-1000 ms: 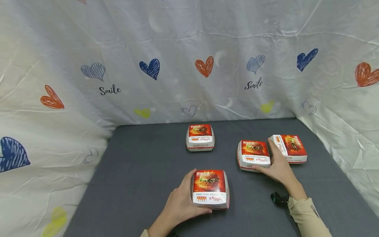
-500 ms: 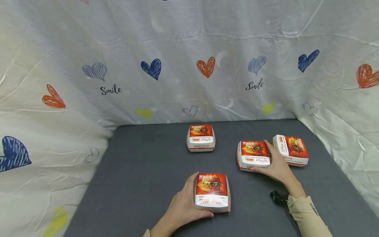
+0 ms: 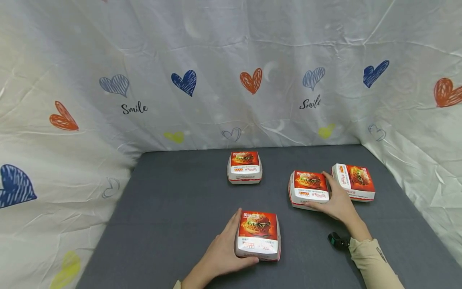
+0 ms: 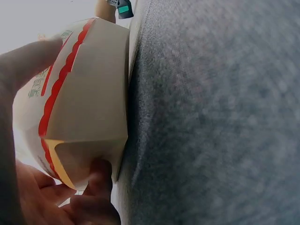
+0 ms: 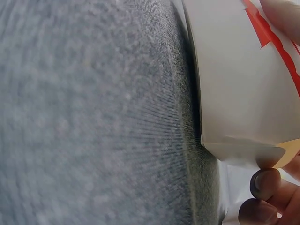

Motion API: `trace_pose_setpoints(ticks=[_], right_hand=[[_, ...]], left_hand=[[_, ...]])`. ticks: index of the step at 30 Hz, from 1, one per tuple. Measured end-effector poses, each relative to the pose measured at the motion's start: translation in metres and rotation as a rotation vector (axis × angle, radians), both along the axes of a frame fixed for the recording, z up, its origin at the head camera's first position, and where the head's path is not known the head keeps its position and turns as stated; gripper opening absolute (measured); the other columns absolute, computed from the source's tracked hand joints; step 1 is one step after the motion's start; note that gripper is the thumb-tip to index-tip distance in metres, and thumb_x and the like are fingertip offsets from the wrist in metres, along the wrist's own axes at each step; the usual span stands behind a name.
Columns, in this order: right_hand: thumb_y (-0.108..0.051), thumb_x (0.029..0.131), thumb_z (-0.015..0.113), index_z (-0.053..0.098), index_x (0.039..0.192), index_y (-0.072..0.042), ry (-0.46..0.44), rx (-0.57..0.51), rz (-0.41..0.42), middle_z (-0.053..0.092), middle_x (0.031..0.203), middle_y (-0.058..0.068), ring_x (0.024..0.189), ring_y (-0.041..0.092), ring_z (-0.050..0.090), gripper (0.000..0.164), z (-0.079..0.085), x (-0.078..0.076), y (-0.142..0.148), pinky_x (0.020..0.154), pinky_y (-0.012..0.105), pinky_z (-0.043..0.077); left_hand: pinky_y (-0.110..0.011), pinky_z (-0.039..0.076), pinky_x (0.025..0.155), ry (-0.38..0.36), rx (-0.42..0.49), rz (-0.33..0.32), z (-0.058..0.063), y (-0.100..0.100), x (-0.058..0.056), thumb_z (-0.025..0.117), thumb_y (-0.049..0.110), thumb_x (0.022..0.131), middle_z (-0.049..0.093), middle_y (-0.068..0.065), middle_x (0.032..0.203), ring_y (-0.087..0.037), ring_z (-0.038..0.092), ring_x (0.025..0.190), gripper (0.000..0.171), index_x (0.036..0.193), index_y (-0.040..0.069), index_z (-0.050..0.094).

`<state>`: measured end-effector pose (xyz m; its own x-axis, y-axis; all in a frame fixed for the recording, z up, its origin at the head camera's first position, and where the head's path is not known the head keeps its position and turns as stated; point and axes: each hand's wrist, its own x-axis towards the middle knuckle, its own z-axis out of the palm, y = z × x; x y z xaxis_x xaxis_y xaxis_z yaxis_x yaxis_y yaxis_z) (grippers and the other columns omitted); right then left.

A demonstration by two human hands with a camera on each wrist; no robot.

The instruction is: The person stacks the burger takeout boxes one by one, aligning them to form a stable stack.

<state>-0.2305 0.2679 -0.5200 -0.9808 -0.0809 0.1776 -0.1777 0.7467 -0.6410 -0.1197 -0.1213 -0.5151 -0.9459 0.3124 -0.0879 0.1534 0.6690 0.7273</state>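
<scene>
Near the front of the dark cloth, my left hand [image 3: 221, 251] grips a burger box [image 3: 258, 237] from its left side. Its thumb lies along the near side and its fingers reach round the far side. In the left wrist view, the white lower wall of that box [image 4: 91, 93] sits close to the cloth, with fingertips [image 4: 101, 176] against one end. To the right, my right hand [image 3: 339, 204] holds a second burger box [image 3: 309, 186] between thumb and fingers, from its right side. The right wrist view shows this box's plain white wall [image 5: 243, 79] close over the cloth.
A third burger box [image 3: 244, 170] stands at the back middle of the dark table cloth [image 3: 173, 208]. Just right of my right hand lies another burger box [image 3: 355, 182], turned sideways. A white curtain [image 3: 216, 108] with printed hearts rises behind the table.
My left hand and its box have shifted slightly toward me. My right fingertips have moved left, off the sideways box's edge and onto the held box; a narrow gap shows there.
</scene>
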Motion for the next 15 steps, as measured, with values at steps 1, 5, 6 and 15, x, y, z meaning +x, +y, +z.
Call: trace_pose_setpoints(ticks=[1,5,6,15], right_hand=[[-0.051,0.075,0.094,0.029,0.165,-0.002,0.001,-0.003,-0.002,0.037,0.163,0.033,0.147,0.053,0.039,0.122,0.0,0.0,0.0,0.113,0.071,0.036],[-0.051,0.075,0.094,0.029,0.165,-0.002,0.007,-0.013,-0.014,0.037,0.163,0.033,0.146,0.053,0.04,0.122,0.001,0.001,-0.001,0.112,0.072,0.036],[-0.05,0.075,0.095,0.029,0.165,-0.002,0.014,-0.017,-0.015,0.037,0.163,0.033,0.146,0.053,0.04,0.121,0.002,0.001,-0.001,0.113,0.072,0.036],[-0.039,0.071,0.099,0.031,0.165,-0.004,0.138,-0.057,-0.019,0.039,0.161,0.031,0.131,0.047,0.053,0.121,0.019,0.011,-0.012,0.102,0.065,0.047]], left_hand=[[-0.076,0.043,0.102,-0.001,0.003,-0.002,0.0,0.0,0.0,0.087,0.071,0.071,0.03,-0.009,0.173,-0.036,0.05,0.142,0.133,0.172,0.022,0.016],[-0.074,0.043,0.104,0.012,0.022,0.002,0.0,-0.001,0.0,0.087,0.069,0.073,0.031,-0.01,0.173,-0.036,0.048,0.145,0.13,0.172,0.02,0.018],[-0.073,0.044,0.105,0.018,0.028,0.006,0.0,-0.001,0.0,0.088,0.068,0.073,0.031,-0.01,0.172,-0.036,0.048,0.145,0.13,0.172,0.019,0.019],[-0.065,0.048,0.106,0.054,0.035,0.022,-0.001,0.0,0.001,0.09,0.068,0.071,0.034,-0.012,0.171,-0.035,0.049,0.145,0.132,0.171,0.015,0.022]])
